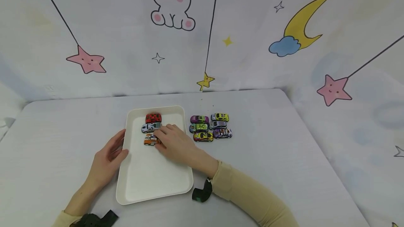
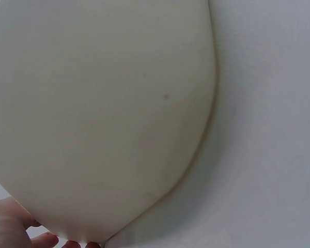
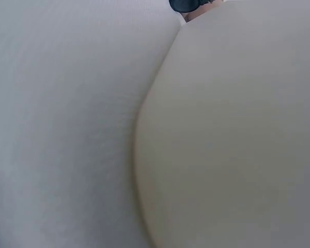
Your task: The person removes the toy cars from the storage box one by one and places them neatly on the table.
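A white tray (image 1: pixel 148 181) lies on the table, and it fills the left wrist view (image 2: pixel 103 113) and the right wrist view (image 3: pixel 232 134). In its far part three toy cars sit in a column: a red car (image 1: pixel 153 118), a white car (image 1: pixel 149 128) and an orange car (image 1: pixel 149 140). My right hand (image 1: pixel 159 137) reaches into the tray from the right, and its fingers curl over the orange car's right end. My left hand (image 1: pixel 121 146) rests with relaxed fingers against the tray's left rim. Its fingertips (image 2: pixel 10 227) show at the rim.
Several more toy cars (image 1: pixel 209 127) stand in two short rows on the grey table (image 1: pixel 284 157), just right of the tray. A cloth backdrop printed with stars, a moon and a rabbit surrounds the table. Black wrist straps (image 1: pixel 202 192) sit near the tray's near corner.
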Available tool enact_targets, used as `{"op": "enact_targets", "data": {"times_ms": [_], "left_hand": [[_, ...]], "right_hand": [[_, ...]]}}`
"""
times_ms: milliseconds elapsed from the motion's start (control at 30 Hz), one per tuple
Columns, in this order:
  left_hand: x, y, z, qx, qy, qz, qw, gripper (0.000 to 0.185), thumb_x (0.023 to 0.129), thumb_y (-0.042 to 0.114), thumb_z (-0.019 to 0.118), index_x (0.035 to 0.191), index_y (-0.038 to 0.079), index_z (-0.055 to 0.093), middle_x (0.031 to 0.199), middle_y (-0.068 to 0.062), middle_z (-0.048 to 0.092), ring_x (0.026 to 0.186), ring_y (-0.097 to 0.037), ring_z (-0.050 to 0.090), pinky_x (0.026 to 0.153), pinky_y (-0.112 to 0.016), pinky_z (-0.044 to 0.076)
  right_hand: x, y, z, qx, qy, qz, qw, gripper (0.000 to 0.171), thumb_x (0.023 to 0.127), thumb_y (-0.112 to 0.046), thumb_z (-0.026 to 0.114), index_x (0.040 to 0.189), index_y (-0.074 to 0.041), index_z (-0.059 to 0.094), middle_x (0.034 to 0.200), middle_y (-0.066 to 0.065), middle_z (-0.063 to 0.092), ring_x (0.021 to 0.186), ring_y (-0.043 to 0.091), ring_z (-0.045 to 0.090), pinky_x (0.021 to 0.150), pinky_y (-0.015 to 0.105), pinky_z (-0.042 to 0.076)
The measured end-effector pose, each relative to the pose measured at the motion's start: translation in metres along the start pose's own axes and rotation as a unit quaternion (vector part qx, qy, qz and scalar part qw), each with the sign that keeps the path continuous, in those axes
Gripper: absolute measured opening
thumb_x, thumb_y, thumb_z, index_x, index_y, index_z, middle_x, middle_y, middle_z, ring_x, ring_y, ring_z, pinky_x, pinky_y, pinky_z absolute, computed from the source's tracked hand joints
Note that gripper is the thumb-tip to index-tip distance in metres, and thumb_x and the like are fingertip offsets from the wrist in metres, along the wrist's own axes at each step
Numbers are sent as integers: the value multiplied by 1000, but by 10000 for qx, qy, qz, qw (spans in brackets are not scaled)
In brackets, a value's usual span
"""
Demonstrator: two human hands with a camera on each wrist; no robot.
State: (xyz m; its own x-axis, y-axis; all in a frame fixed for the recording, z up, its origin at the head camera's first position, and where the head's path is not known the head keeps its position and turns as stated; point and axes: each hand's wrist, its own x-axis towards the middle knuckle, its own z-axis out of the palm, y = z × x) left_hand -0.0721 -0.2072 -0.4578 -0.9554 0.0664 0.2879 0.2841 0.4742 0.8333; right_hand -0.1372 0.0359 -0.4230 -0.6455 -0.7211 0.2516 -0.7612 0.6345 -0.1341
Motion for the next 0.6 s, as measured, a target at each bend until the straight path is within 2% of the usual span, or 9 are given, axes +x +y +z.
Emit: {"op": "enact_targets", "data": {"times_ms": [200, 267, 333, 400, 500, 600], "left_hand": [[0, -1, 0, -63, -10, 56, 10000, 62, 94, -1, 62, 152, 7, 41, 145, -29, 49, 121, 19, 45, 91, 0, 42], [0, -1, 0, -84, 3, 69, 9999, 62, 94, -2, 62, 152, 7, 42, 145, -28, 50, 121, 19, 45, 91, 0, 42], [-1, -1, 0, -95, 21, 63, 9999, 63, 94, -3, 62, 152, 8, 42, 145, -28, 50, 120, 19, 45, 91, 0, 42], [-1, -1, -1, -114, 31, 51, 9999, 63, 94, -3, 62, 152, 9, 42, 145, -27, 50, 120, 19, 45, 91, 0, 43], [-1, -1, -1, -149, 30, 71, 9999, 62, 94, -3, 62, 152, 8, 42, 145, -28, 50, 120, 19, 46, 90, 0, 43], [0, -2, 0, -169, 29, 121, 9998, 62, 94, -3, 62, 152, 8, 42, 144, -28, 50, 121, 18, 46, 91, -1, 43]], "right_hand": [[-2, 1, 0, 276, 141, 208, 9993, 33, 98, -31, 64, 126, -13, 65, 121, -1, 68, 113, 14, 60, 103, 25, 46], [-3, 3, 2, 547, 369, 281, 9974, 34, 97, -31, 65, 127, -14, 65, 121, -1, 68, 112, 15, 60, 102, 25, 47], [-3, 5, 3, 880, 791, 271, 9926, 34, 96, -29, 69, 125, -13, 66, 120, 0, 68, 110, 15, 61, 99, 24, 50], [-3, 7, 4, 1219, 1346, 205, 9832, 34, 93, -27, 72, 123, -12, 67, 118, 1, 68, 109, 15, 62, 97, 23, 51], [-7, 11, 5, 1644, 2170, 10, 9622, 35, 90, -22, 76, 121, -9, 67, 117, 4, 68, 109, 15, 63, 95, 19, 52], [-15, 17, 5, 1891, 2767, -169, 9420, 37, 88, -18, 77, 121, -7, 66, 118, 6, 67, 110, 16, 63, 95, 19, 52]]}}
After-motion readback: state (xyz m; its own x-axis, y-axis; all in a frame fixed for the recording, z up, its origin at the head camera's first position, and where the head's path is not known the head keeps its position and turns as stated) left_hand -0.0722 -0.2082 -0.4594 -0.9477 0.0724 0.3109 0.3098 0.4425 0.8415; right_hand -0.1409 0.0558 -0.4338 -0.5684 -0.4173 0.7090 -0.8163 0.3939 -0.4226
